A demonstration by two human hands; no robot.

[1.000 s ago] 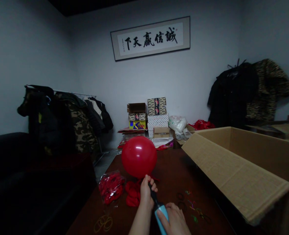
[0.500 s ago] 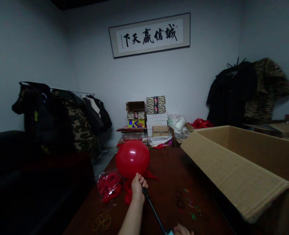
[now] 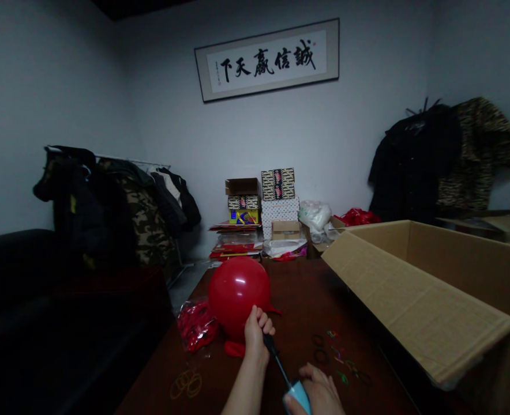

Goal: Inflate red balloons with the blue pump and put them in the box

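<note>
A round, inflated red balloon (image 3: 238, 291) sits in front of me over the table. My left hand (image 3: 257, 333) is closed around its neck, where the black end of a hand balloon pump (image 3: 297, 397) goes in. From there the pump's thin rod runs down to a light blue body. My right hand (image 3: 319, 392) grips that blue part low in the view, partly cut off by the bottom edge. Beneath the balloon lies more red balloon material (image 3: 234, 349). A clear bag of red items (image 3: 197, 324) rests just left of it.
Yellowish rings (image 3: 186, 384) lie on the dark table (image 3: 151, 392) at front left. Black rings (image 3: 321, 356) and small colored bands (image 3: 341, 377) lie right of my hands. A large open cardboard box (image 3: 411, 305) stands at right, and stacked boxes (image 3: 280, 213) at the back.
My right hand has pushed the blue pump body up toward my left hand, so less of the rod shows. The balloon looks slightly bigger. The view has shifted a little.
</note>
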